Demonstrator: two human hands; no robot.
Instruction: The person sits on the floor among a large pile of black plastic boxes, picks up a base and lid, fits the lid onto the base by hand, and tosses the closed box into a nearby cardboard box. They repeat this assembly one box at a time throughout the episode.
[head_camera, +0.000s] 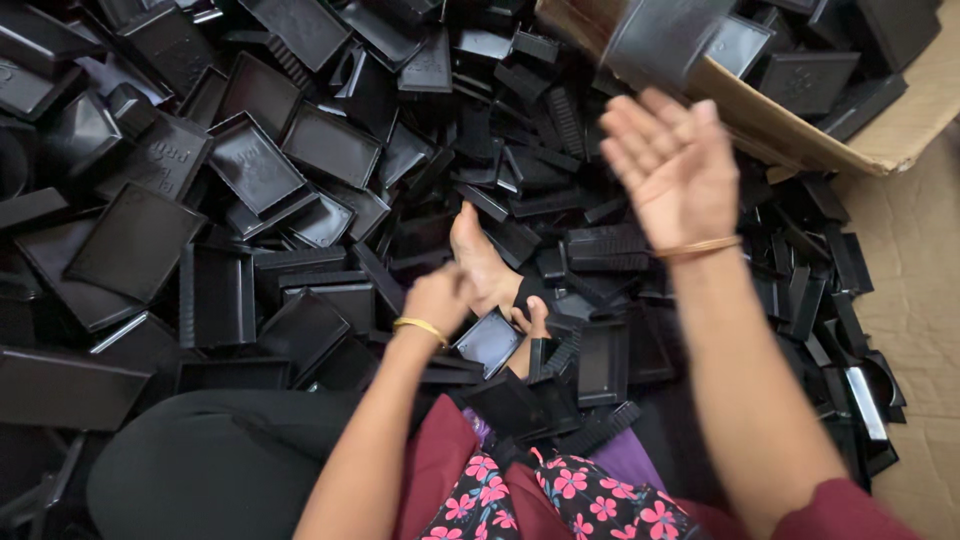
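Two hands at work over one big heap of black plastic parts. Nearest, bottom of frame: black garment over a knee, maroon sleeves, floral fabric. Just above, centre: left hand (437, 297), gold bangle on the wrist, fingers clenched around something small; cannot tell what, it's hidden by the fist. A shallow black tray (489, 340) lies just beside it, touching a bare foot (482, 262) buried in the pile. Right hand (672, 165), upper right of centre, palm up, fingers released and spread, holding nothing. A dark rectangular piece (665, 38), blurred, sits just above the fingertips over the cardboard box (800, 135) at upper right, apparently airborne. My read: sorting step, right side at the toss-into-box point, left already on the next pick. The next move calls for a clean pinch on one tray edge, since the parts interlock and overlap. Materials: moulded plastic, glossy, thin-walled, rectangular with raised rims; some ribbed strips (608, 245) among them. Box is plain brown corrugated, flap open. Pile (250, 170) continues to upper left.
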